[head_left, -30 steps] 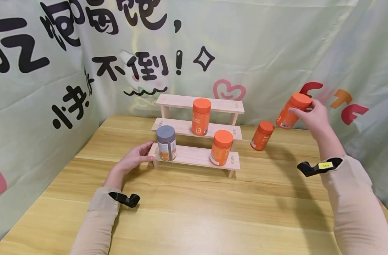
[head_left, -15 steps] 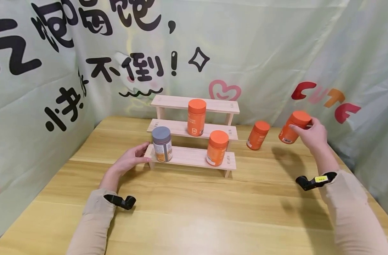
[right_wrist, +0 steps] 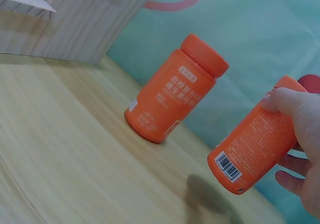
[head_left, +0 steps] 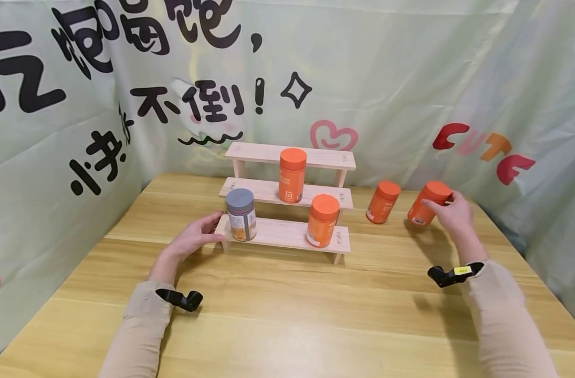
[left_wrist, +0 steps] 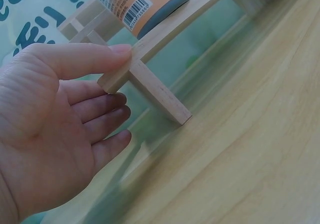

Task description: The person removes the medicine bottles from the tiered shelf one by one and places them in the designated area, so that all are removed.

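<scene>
My right hand (head_left: 452, 212) grips an orange supplement bottle (right_wrist: 255, 139) near its lid, thumb across the front; it hangs low over the table, its shadow just below. Left of it, a second orange bottle (head_left: 383, 203) stands on the table. My left hand (left_wrist: 65, 114) pinches the left end of the lowest step of a three-tier wooden display stand (head_left: 280, 231), thumb on top, index finger beneath, other fingers loose. On that step stand a grey-lidded bottle (head_left: 241, 215) at the left and an orange bottle (head_left: 323, 220) at the right. Another orange bottle (head_left: 292, 176) is on the middle step.
The wooden table (head_left: 287, 310) runs up to a pale fabric backdrop (head_left: 386, 68) with black lettering and coloured prints. A second backdrop wall (head_left: 22, 173) closes off the left side. Black wrist cameras sit on both sleeves.
My right hand has lowered the orange bottle toward the table, close to the right of the standing one. My left hand stays on the stand. The head view has shifted slightly.
</scene>
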The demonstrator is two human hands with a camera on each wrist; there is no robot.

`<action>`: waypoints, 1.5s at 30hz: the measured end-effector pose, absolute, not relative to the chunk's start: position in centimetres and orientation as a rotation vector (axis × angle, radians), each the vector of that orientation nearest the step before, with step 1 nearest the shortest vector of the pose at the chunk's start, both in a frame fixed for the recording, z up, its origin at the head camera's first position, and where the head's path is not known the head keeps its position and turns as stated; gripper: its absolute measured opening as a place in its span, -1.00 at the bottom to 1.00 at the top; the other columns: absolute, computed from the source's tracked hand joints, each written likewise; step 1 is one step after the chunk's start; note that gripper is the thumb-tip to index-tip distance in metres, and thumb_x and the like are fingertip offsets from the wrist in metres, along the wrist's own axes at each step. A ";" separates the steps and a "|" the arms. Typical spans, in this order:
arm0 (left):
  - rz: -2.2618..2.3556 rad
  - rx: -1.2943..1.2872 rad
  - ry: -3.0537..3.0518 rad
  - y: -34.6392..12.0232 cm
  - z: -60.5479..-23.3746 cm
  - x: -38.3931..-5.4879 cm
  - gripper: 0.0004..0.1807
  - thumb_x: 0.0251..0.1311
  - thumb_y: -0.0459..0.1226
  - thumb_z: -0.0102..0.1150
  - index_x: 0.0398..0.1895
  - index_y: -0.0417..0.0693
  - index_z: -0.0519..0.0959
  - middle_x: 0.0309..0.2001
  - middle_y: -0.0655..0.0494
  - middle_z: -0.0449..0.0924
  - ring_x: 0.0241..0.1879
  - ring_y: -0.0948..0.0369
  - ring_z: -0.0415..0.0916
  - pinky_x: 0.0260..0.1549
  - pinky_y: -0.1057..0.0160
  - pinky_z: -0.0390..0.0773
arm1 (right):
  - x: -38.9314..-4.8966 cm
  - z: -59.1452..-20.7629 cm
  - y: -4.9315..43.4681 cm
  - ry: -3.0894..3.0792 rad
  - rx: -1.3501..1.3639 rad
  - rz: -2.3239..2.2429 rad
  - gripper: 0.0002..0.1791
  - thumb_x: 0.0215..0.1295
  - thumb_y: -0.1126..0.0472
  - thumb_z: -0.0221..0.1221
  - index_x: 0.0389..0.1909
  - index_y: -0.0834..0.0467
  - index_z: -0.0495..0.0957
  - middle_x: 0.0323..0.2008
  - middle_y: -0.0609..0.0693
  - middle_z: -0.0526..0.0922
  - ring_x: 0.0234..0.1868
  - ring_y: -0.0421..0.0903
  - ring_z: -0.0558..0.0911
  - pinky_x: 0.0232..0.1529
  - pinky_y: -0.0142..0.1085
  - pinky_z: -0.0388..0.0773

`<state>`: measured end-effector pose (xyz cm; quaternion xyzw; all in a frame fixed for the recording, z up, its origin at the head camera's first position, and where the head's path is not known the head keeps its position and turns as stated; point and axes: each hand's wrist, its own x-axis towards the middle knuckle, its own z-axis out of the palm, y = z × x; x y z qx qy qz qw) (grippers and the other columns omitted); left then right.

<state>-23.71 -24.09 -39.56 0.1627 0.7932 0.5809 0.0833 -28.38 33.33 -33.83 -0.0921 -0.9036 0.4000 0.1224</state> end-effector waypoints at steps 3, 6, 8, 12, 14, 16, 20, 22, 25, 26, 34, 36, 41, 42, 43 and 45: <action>1.732 0.488 2.365 -24.0 -39.6 -23.7 -0.16 0.15 -0.36 0.17 0.37 -0.45 -0.08 0.39 -0.34 -0.13 0.35 -0.19 -0.10 0.30 -0.07 -0.04 | -28.6 -34.3 33.2 -2.643 -0.294 1.177 -0.12 0.24 -0.11 0.07 0.30 0.48 0.05 0.21 0.47 0.23 0.18 0.29 0.27 0.09 0.08 0.32; 1.733 0.489 2.362 -24.0 -39.7 -23.8 -0.16 0.14 -0.36 0.17 0.37 -0.45 -0.07 0.39 -0.34 -0.13 0.35 -0.19 -0.09 0.30 -0.07 -0.03 | -28.7 -34.7 33.1 -2.628 -0.312 1.191 -0.14 0.24 -0.09 0.08 0.30 0.48 0.06 0.21 0.46 0.23 0.18 0.29 0.27 0.12 0.09 0.29; 1.737 0.496 2.359 -24.0 -39.7 -23.8 -0.17 0.14 -0.36 0.16 0.37 -0.46 -0.07 0.39 -0.35 -0.12 0.35 -0.20 -0.09 0.30 -0.07 -0.03 | -28.8 -34.9 33.1 -2.624 -0.319 1.187 -0.14 0.24 -0.09 0.09 0.29 0.48 0.07 0.21 0.46 0.23 0.18 0.30 0.27 0.12 0.10 0.29; 1.748 0.493 2.348 -23.9 -39.9 -23.9 -0.17 0.14 -0.37 0.16 0.37 -0.46 -0.07 0.39 -0.35 -0.12 0.35 -0.19 -0.09 0.30 -0.07 -0.03 | -28.8 -35.2 33.1 -2.612 -0.323 1.195 -0.19 0.24 -0.06 0.09 0.28 0.46 0.10 0.21 0.44 0.24 0.17 0.29 0.27 0.14 0.09 0.27; 1.748 0.482 2.348 -24.0 -40.0 -23.9 -0.17 0.14 -0.37 0.16 0.37 -0.45 -0.07 0.39 -0.34 -0.12 0.35 -0.18 -0.09 0.31 -0.06 -0.04 | -28.8 -35.4 33.1 -2.617 -0.323 1.203 -0.19 0.24 -0.05 0.08 0.29 0.46 0.10 0.22 0.44 0.23 0.18 0.29 0.26 0.15 0.10 0.26; 1.745 0.476 2.349 -24.0 -40.1 -23.9 -0.17 0.14 -0.37 0.16 0.37 -0.45 -0.07 0.39 -0.33 -0.12 0.35 -0.18 -0.09 0.31 -0.06 -0.04 | -28.7 -35.5 33.1 -2.621 -0.320 1.206 -0.19 0.24 -0.05 0.08 0.28 0.46 0.10 0.22 0.44 0.23 0.19 0.29 0.26 0.16 0.11 0.26; 1.742 0.475 2.351 -24.0 -40.1 -23.9 -0.16 0.14 -0.36 0.17 0.37 -0.45 -0.08 0.39 -0.34 -0.12 0.35 -0.19 -0.10 0.30 -0.07 -0.04 | -28.8 -35.8 33.2 -2.623 -0.315 1.205 -0.18 0.23 -0.06 0.10 0.27 0.47 0.11 0.21 0.46 0.23 0.17 0.30 0.27 0.14 0.12 0.26; 1.742 0.473 2.350 -24.0 -40.0 -23.9 -0.16 0.14 -0.36 0.17 0.37 -0.45 -0.08 0.39 -0.34 -0.13 0.35 -0.19 -0.10 0.30 -0.07 -0.04 | -29.0 -36.0 33.2 -2.621 -0.334 1.198 -0.19 0.21 -0.07 0.12 0.25 0.45 0.15 0.20 0.44 0.25 0.13 0.28 0.30 0.09 0.10 0.31; 1.738 0.474 2.353 -24.1 -40.0 -23.8 -0.16 0.14 -0.35 0.17 0.38 -0.44 -0.08 0.39 -0.34 -0.12 0.35 -0.19 -0.10 0.30 -0.08 -0.04 | -29.2 -36.1 33.2 -2.611 -0.346 1.209 -0.20 0.20 -0.05 0.15 0.25 0.44 0.15 0.20 0.43 0.25 0.14 0.28 0.29 0.10 0.11 0.30; 1.736 0.474 2.354 -24.1 -40.0 -23.8 -0.16 0.14 -0.35 0.17 0.38 -0.44 -0.08 0.39 -0.34 -0.12 0.35 -0.20 -0.09 0.30 -0.08 -0.03 | -29.2 -36.1 33.1 -2.612 -0.343 1.213 -0.19 0.20 -0.05 0.14 0.26 0.44 0.14 0.21 0.43 0.24 0.15 0.29 0.28 0.12 0.11 0.29; 1.734 0.463 2.352 -24.1 -40.0 -23.8 -0.16 0.15 -0.35 0.17 0.38 -0.42 -0.08 0.39 -0.33 -0.13 0.35 -0.20 -0.10 0.30 -0.07 -0.03 | -29.3 -36.3 32.9 -2.627 -0.273 1.237 -0.20 0.26 -0.01 0.10 0.30 0.44 0.07 0.23 0.43 0.22 0.16 0.28 0.29 0.12 0.08 0.29; 1.738 0.462 2.346 -24.1 -39.9 -23.9 -0.16 0.15 -0.35 0.16 0.38 -0.42 -0.09 0.39 -0.34 -0.14 0.35 -0.20 -0.10 0.30 -0.07 -0.02 | -29.3 -36.3 32.9 -2.622 -0.255 1.252 -0.21 0.26 0.01 0.10 0.31 0.44 0.07 0.24 0.43 0.21 0.17 0.29 0.29 0.13 0.09 0.28; 1.741 0.471 2.342 -24.0 -39.8 -24.0 -0.16 0.16 -0.36 0.16 0.38 -0.43 -0.09 0.39 -0.34 -0.13 0.35 -0.19 -0.09 0.30 -0.07 -0.02 | -29.2 -36.1 32.9 -2.623 -0.200 1.263 -0.24 0.28 0.04 0.09 0.30 0.45 0.07 0.24 0.43 0.21 0.17 0.30 0.29 0.11 0.08 0.29; 1.741 0.472 2.343 -24.0 -39.8 -24.0 -0.16 0.16 -0.36 0.16 0.38 -0.43 -0.09 0.39 -0.34 -0.13 0.35 -0.19 -0.09 0.30 -0.07 -0.02 | -29.2 -36.1 32.9 -2.626 -0.193 1.257 -0.25 0.28 0.05 0.08 0.30 0.45 0.08 0.23 0.44 0.22 0.17 0.30 0.29 0.11 0.08 0.29; 1.741 0.470 2.344 -24.1 -39.7 -24.0 -0.16 0.16 -0.35 0.16 0.38 -0.43 -0.09 0.39 -0.34 -0.13 0.35 -0.19 -0.09 0.30 -0.07 -0.03 | -29.2 -36.1 32.9 -2.626 -0.185 1.255 -0.26 0.28 0.06 0.08 0.29 0.45 0.08 0.23 0.44 0.22 0.16 0.30 0.29 0.10 0.08 0.29; 1.739 0.461 2.348 -24.1 -39.7 -24.0 -0.15 0.15 -0.35 0.17 0.39 -0.42 -0.09 0.40 -0.33 -0.13 0.35 -0.18 -0.09 0.30 -0.06 -0.03 | -29.2 -36.1 32.8 -2.629 -0.173 1.249 -0.27 0.28 0.07 0.08 0.28 0.46 0.08 0.22 0.45 0.23 0.16 0.30 0.29 0.10 0.07 0.30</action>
